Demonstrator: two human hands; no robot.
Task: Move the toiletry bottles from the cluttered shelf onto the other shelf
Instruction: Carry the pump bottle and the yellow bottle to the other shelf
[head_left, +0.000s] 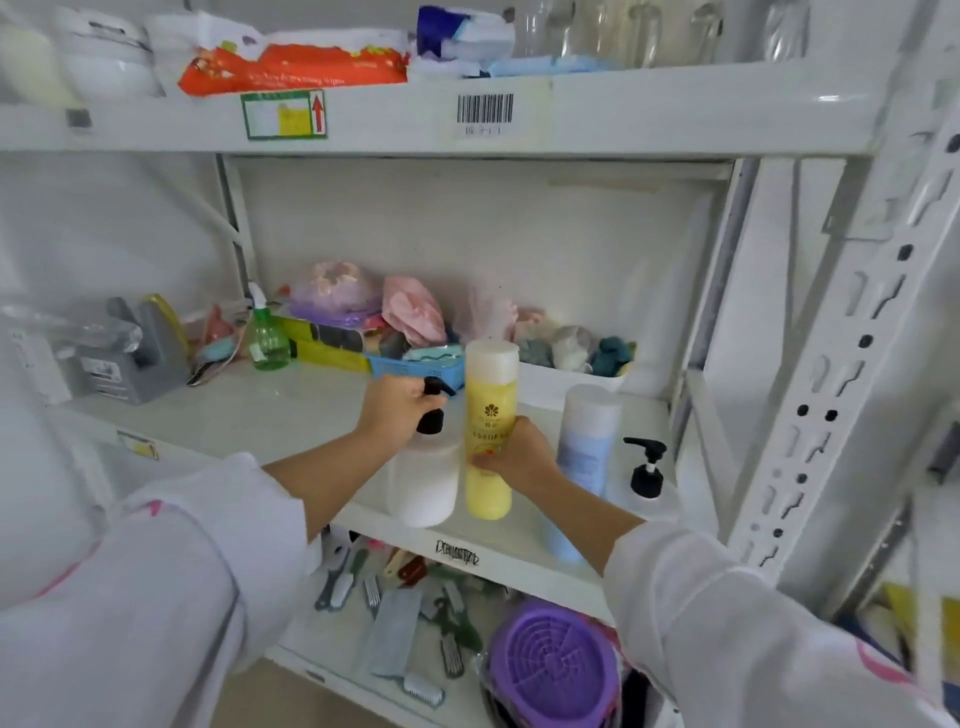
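On the middle shelf, near its front edge, stands a white pump bottle with a black pump head; my left hand is closed around that pump head. Right beside it is a tall yellow bottle with a white cap, and my right hand grips it around the lower middle. A pale blue bottle stands just to the right, behind my right forearm. A small clear bottle with a black pump stands at the shelf's right end. A green spray bottle stands further back on the left.
Behind the bottles sit a blue basket, bagged items and a white tray of cloths. A grey device is at the left. Brushes and a purple lid lie on the shelf below. The white rack upright rises at the right.
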